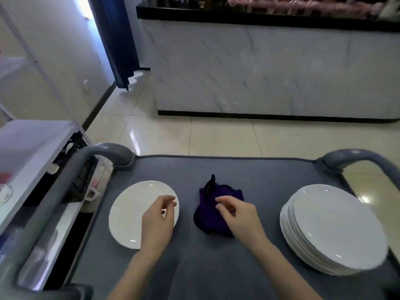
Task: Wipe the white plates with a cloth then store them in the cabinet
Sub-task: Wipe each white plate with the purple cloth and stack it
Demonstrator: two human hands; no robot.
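Head view: you're looking down on a grey cart w/ a curved handle at each far corner.
Left grip: your left grip is over the right side of the single plate. Fingers loosely curled, thumb near fingertips, nothing seen btwn them, so it's released.
Right grip: your right grip is over the purple cloth, fingers curled down at the fabric. Can't tell if it's pinching the cloth or just touching it.
Single plate: white, flat on the cart, left of the cloth and apart from it.
Purple cloth: bunched up mid-cart, btwn the single plate and the plate stack.
Plate stack: white plates piled at the cart's right side, apart from the cloth.
Surroundings: white shelf unit just beside the cart at left. Marble-front bar stands across the tiled floor. Dark curtain hangs at far left.
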